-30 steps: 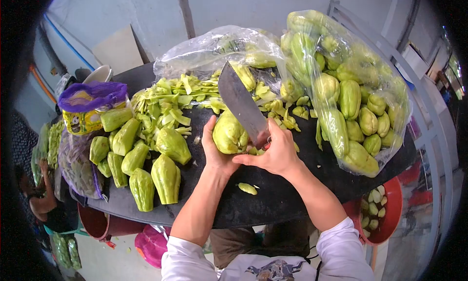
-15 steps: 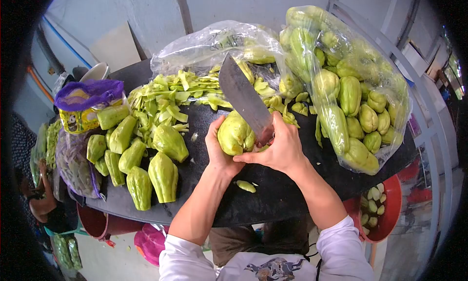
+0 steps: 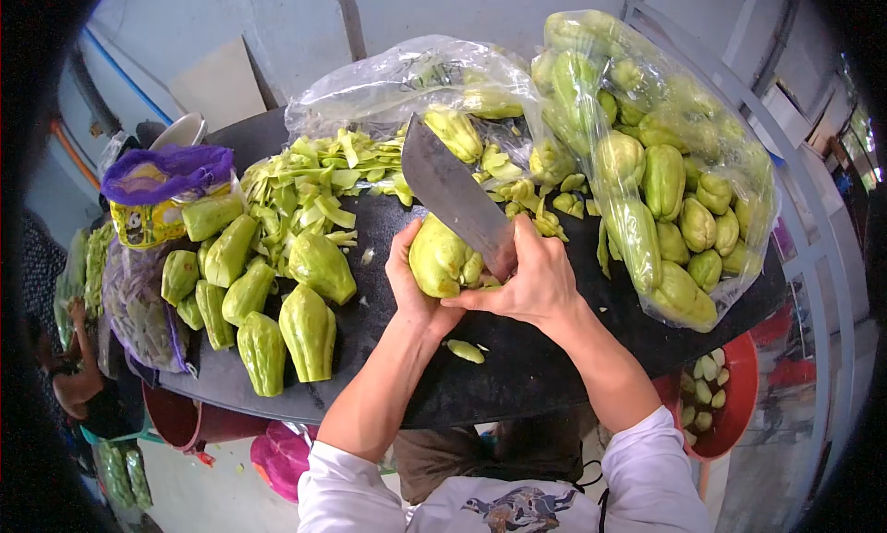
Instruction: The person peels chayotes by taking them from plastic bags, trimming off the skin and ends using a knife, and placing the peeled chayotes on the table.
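Note:
My left hand (image 3: 408,276) is wrapped round a green chayote (image 3: 438,256), held above the dark table (image 3: 508,376). In my right hand (image 3: 536,279) is a large broad-bladed knife (image 3: 455,189), its blade slanting up and to the left over the chayote's right side. The knife's handle is hidden in my fingers, and my right thumb reaches across to the chayote's lower edge. A loose slice of peel (image 3: 466,351) lies on the table below my hands. Several peeled chayotes (image 3: 308,333) sit to the left, beside a heap of peelings (image 3: 300,187).
A clear plastic bag of chayotes (image 3: 665,177) stands at the right; another clear bag (image 3: 407,76) lies behind the peelings. Purple mesh bags (image 3: 143,302) are at the left edge. Below the table are a red bucket (image 3: 747,394) with pale pieces and a person (image 3: 78,381) at far left.
The knife blade has shifted slightly left and its tip a little down, over the chayote. A piece at the chayote's right side now stands out. Both hands keep their grip.

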Tool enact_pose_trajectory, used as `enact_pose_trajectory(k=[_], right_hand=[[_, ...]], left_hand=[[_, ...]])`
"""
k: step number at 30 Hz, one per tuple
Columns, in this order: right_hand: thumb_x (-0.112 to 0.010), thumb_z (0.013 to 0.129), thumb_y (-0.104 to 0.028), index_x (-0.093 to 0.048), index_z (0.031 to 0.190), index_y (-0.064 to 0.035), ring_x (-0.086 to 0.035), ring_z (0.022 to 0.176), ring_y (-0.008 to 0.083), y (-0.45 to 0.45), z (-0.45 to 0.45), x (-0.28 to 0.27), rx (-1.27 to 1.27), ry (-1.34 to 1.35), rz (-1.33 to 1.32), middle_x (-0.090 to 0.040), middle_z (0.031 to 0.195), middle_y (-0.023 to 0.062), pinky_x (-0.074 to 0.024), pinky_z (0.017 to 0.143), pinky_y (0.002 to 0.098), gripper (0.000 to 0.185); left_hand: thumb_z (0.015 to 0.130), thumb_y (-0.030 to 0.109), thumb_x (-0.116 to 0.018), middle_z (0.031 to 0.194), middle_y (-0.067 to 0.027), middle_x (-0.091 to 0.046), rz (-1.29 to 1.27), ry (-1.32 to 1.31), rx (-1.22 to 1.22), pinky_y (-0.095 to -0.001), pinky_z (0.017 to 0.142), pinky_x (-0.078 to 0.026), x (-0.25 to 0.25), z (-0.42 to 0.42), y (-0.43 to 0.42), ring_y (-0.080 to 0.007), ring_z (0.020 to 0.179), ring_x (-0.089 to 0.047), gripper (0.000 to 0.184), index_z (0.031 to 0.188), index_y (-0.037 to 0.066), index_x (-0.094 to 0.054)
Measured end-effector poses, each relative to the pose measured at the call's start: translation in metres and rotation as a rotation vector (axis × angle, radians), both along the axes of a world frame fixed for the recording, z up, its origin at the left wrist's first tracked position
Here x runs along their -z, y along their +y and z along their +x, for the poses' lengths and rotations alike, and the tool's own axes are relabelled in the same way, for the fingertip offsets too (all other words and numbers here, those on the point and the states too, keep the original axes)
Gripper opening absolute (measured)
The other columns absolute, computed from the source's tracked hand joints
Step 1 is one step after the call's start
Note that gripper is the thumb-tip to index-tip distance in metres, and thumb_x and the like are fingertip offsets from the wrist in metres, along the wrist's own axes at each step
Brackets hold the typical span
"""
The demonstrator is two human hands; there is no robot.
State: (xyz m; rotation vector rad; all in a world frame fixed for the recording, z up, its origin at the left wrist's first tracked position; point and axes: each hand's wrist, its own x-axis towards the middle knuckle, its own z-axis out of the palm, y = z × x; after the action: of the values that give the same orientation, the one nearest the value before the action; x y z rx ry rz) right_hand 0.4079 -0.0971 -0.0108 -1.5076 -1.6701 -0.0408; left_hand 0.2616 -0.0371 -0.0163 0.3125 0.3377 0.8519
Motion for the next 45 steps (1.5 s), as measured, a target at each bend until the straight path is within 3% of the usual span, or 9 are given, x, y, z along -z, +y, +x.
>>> enact_pose_trajectory(k=[2, 11, 25, 26, 32, 35, 37, 40, 45], right_hand=[[-0.081, 0.052, -0.078, -0.054, 0.091, 0.0053, -0.07, 0.057, 0.033, -0.001, -0.001, 0.0, -0.005, 0.014, -0.021, -0.064, 0.06, 0.0138, -0.0561, 0.049, 0.0423, 0.096], [-0.078, 0.058, -0.077, -0.053, 0.091, 0.0041, -0.069, 0.057, 0.0372, -0.001, -0.002, 0.005, 0.001, -0.004, -0.07, -0.064, 0.061, 0.0166, -0.0561, 0.051, 0.0453, 0.091], [-0.077, 0.062, -0.075, -0.05, 0.083, 0.001, -0.067, 0.051, 0.0336, -0.004, -0.003, -0.004, -0.023, -0.128, 0.023, -0.062, 0.057, 0.0145, -0.0548, 0.045, 0.0423, 0.083], [-0.076, 0.064, -0.074, -0.05, 0.083, 0.0006, -0.067, 0.052, 0.0333, -0.005, -0.006, -0.005, -0.029, -0.195, 0.071, -0.063, 0.059, 0.015, -0.0547, 0.045, 0.0421, 0.082], [-0.072, 0.071, -0.073, -0.052, 0.083, -0.0006, -0.067, 0.053, 0.0328, -0.001, -0.006, -0.001, -0.016, -0.238, 0.104, -0.063, 0.061, 0.0152, -0.0536, 0.044, 0.0423, 0.076], [-0.071, 0.073, -0.073, -0.052, 0.083, -0.0017, -0.067, 0.051, 0.0335, -0.001, -0.008, 0.004, -0.015, -0.211, 0.042, -0.061, 0.057, 0.014, -0.0529, 0.044, 0.0432, 0.074], [-0.07, 0.073, -0.073, -0.052, 0.083, -0.0023, -0.066, 0.051, 0.0339, 0.001, -0.01, 0.007, -0.007, -0.197, 0.021, -0.061, 0.055, 0.0137, -0.0526, 0.044, 0.0437, 0.073], [-0.07, 0.074, -0.072, -0.052, 0.081, -0.0035, -0.066, 0.05, 0.0343, 0.002, -0.013, 0.009, 0.009, -0.146, -0.016, -0.06, 0.053, 0.0137, -0.0523, 0.043, 0.0443, 0.071], [-0.077, 0.072, -0.065, -0.054, 0.077, 0.0003, -0.065, 0.049, 0.0321, -0.001, -0.009, -0.001, -0.027, -0.275, 0.098, -0.059, 0.053, 0.0125, -0.0522, 0.044, 0.0409, 0.07]], left_hand=[[0.093, 0.047, -0.048, 0.112, -0.0108, -0.066, -0.029, 0.016, -0.032, -0.0429, 0.088, -0.053, 0.0, 0.0, -0.001, -0.0284, 0.099, -0.065, 0.048, 0.116, 0.007, -0.061], [0.093, 0.048, -0.048, 0.115, -0.0085, -0.065, 0.012, -0.068, -0.04, -0.0447, 0.097, -0.048, 0.002, -0.001, -0.002, -0.0267, 0.106, -0.062, 0.049, 0.12, 0.009, -0.06], [0.095, 0.052, -0.046, 0.116, -0.0105, -0.066, -0.016, 0.22, 0.069, -0.0444, 0.091, -0.055, -0.004, -0.007, 0.001, -0.0278, 0.104, -0.065, 0.054, 0.123, 0.008, -0.059], [0.096, 0.051, -0.047, 0.111, -0.0089, -0.068, -0.004, 0.262, 0.139, -0.0433, 0.086, -0.057, 0.001, -0.007, 0.005, -0.0269, 0.1, -0.066, 0.05, 0.121, 0.009, -0.06], [0.095, 0.053, -0.043, 0.113, -0.0099, -0.066, -0.082, 0.169, 0.029, -0.0436, 0.086, -0.056, -0.004, 0.001, -0.001, -0.0269, 0.099, -0.066, 0.055, 0.121, 0.008, -0.06], [0.096, 0.053, -0.042, 0.118, -0.0098, -0.064, -0.133, 0.176, -0.042, -0.0441, 0.093, -0.052, -0.004, 0.001, -0.004, -0.0275, 0.106, -0.063, 0.056, 0.124, 0.006, -0.057], [0.096, 0.054, -0.042, 0.119, -0.0098, -0.063, -0.03, 0.03, -0.135, -0.0444, 0.096, -0.051, 0.003, 0.002, -0.004, -0.0271, 0.109, -0.061, 0.058, 0.124, 0.006, -0.057], [0.094, 0.053, -0.042, 0.112, -0.009, -0.066, -0.023, 0.01, -0.152, -0.0424, 0.089, -0.054, 0.002, 0.002, -0.003, -0.0271, 0.101, -0.064, 0.054, 0.118, 0.008, -0.061], [0.096, 0.048, -0.045, 0.108, -0.0087, -0.067, -0.092, 0.176, 0.029, -0.0436, 0.09, -0.054, -0.001, 0.001, 0.006, -0.0267, 0.1, -0.064, 0.047, 0.116, 0.009, -0.062]])
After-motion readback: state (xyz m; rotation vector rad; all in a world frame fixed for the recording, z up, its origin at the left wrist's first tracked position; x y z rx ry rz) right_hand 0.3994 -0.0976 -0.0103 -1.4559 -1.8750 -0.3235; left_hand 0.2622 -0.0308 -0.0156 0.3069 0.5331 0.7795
